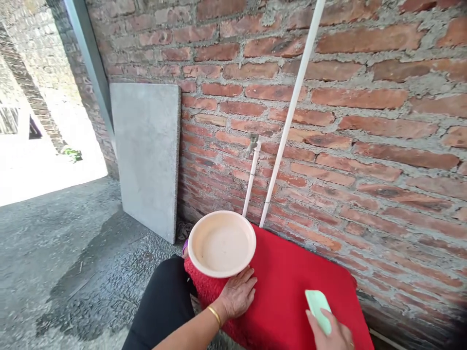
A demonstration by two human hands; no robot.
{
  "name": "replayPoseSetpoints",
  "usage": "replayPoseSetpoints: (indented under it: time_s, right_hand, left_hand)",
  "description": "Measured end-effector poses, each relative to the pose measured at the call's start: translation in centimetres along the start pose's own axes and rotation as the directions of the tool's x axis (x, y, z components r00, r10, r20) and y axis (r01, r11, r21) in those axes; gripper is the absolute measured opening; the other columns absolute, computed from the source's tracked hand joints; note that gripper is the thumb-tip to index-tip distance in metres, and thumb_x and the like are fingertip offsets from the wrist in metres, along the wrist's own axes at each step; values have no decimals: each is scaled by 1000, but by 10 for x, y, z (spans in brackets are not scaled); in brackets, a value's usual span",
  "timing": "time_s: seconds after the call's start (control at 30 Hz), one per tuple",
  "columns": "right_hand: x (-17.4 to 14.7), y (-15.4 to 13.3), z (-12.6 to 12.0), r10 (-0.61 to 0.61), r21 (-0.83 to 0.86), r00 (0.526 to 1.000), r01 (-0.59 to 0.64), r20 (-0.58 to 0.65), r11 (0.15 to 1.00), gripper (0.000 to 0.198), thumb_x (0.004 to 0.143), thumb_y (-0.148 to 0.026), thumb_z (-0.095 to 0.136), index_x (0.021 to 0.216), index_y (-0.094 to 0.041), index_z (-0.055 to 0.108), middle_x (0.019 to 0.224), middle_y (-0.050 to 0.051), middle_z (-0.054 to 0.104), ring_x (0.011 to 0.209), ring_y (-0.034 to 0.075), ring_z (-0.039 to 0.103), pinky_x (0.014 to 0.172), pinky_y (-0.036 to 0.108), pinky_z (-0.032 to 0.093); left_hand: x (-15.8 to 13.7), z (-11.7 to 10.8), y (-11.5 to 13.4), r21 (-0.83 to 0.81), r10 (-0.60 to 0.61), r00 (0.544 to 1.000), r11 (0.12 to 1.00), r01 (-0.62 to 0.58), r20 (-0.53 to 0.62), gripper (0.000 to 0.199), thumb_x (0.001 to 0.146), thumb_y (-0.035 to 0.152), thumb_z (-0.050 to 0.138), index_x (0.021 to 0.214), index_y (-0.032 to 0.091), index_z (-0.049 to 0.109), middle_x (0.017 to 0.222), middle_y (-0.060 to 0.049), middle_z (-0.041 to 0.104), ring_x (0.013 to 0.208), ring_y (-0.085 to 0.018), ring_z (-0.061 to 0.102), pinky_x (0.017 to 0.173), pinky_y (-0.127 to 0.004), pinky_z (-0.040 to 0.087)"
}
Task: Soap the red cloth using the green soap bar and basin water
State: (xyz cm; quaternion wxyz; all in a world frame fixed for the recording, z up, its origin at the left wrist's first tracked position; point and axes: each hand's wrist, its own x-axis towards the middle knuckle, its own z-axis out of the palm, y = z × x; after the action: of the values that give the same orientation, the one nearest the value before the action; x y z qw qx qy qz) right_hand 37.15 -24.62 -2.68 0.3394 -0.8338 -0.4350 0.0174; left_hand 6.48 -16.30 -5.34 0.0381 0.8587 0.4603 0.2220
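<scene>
A red cloth (288,272) is spread over a low surface against the wall, with a fluffy side showing at its left and front edges. My left hand (239,291) lies on it, fingers stretched out, just below the rim of a cream plastic basin (194,260). Whether the fingertips touch the basin I cannot tell. At the lower right, my right hand (332,330) grips a pale green bar of soap (318,304) over the cloth. The soap's underside is hidden.
A tap (252,142) on a thin white pipe stands at the brick wall (365,126), beside a taller white pipe (288,126). To the left leans a grey slab (146,155). The concrete floor (95,272) has a wet patch. My knee (164,296) is beside the cloth.
</scene>
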Motion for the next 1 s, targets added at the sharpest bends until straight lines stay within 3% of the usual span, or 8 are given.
replayPoseSetpoints:
  time_s: [0.13,0.27,0.37,0.53,0.63,0.77,0.87,1.0]
  right_hand:
    - [-22,-82,44,-323,-15,932,330,166,944,48,81,-62,48,104,-28,72,98,12,66,89,33,67,84,47,54]
    - [-16,-108,51,-402,-126,884,439,241,890,35,83,-47,55,108,-30,73,98,7,67,93,27,66,86,37,52]
    - [5,-71,30,-268,-192,938,311,218,931,46,83,-55,51,112,-27,73,97,10,66,89,29,67,84,42,53]
    - [38,14,-23,122,-287,992,-111,19,951,76,79,-78,37,123,-25,68,88,17,66,83,39,67,75,53,54]
    - [39,11,-27,175,-304,984,-177,-33,936,79,79,-79,37,125,-23,67,92,19,66,90,43,66,76,55,53]
    - [18,-58,17,-24,-237,993,51,114,970,59,83,-57,49,123,-19,68,102,14,65,97,34,65,88,46,52]
    - [2,-110,52,-249,-151,943,285,220,947,44,81,-40,59,121,-25,69,107,8,65,98,27,65,92,37,50]
    - [10,-119,54,-318,-178,905,376,284,909,41,80,-37,62,119,-26,71,108,7,64,98,26,65,91,35,50]
  left_hand:
    - [-2,6,-3,29,3,1000,1000,-3,-21,39,97,35,49,132,28,64,148,-4,58,139,-25,51,115,-42,47]
    - [-5,10,-6,44,21,998,999,-18,-67,38,96,33,49,131,28,65,147,-4,59,138,-25,51,112,-39,50]
    - [-7,14,-4,47,23,996,999,-19,-89,39,95,30,50,131,29,65,147,-4,58,139,-25,50,112,-39,50]
    - [-8,17,2,32,-3,995,999,6,-100,38,96,30,47,129,27,66,147,-5,59,138,-25,52,111,-39,50]
    - [-9,18,3,21,2,996,1000,0,-86,40,95,28,46,130,26,65,148,-6,57,137,-25,53,111,-39,50]
    - [-11,18,1,4,4,996,1000,-4,-84,42,96,30,44,133,26,64,150,-6,56,136,-25,54,112,-40,49]
    - [-11,15,0,24,19,997,1000,-17,-71,42,97,29,43,132,25,64,148,-6,58,135,-25,55,111,-40,50]
    - [-10,12,-1,47,44,998,998,-42,-43,41,97,28,43,132,25,64,147,-7,59,136,-25,54,109,-39,51]
